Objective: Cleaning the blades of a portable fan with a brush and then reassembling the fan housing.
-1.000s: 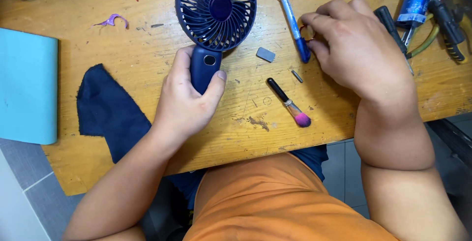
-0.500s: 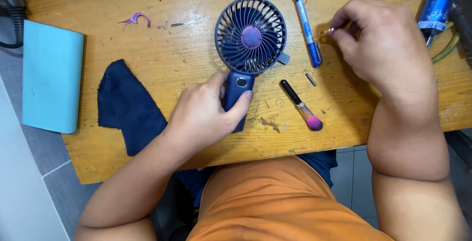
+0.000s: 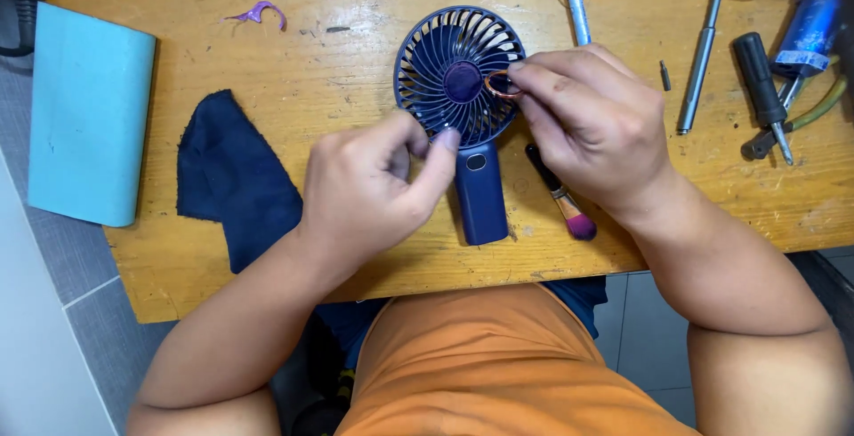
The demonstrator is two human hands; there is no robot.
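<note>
A dark blue hand-held fan (image 3: 463,98) lies flat on the wooden table (image 3: 356,62), grille up, handle toward me. My right hand (image 3: 592,129) pinches a small copper-coloured ring (image 3: 500,84) right over the right side of the grille. My left hand (image 3: 374,191) has let go of the handle; its thumb and forefinger rest at the fan's neck, just below the grille, fingers curled with nothing visible in them.
A dark blue cloth (image 3: 227,178) and a light blue case (image 3: 89,116) lie to the left. A small pink-tipped brush (image 3: 560,196) sits under my right hand. A blue pen (image 3: 576,4), screwdrivers (image 3: 698,53) and pliers (image 3: 801,107) lie at the right.
My right hand came left from the table's right side and now holds the ring over the grille. My left hand released the fan's handle and shifted to the neck.
</note>
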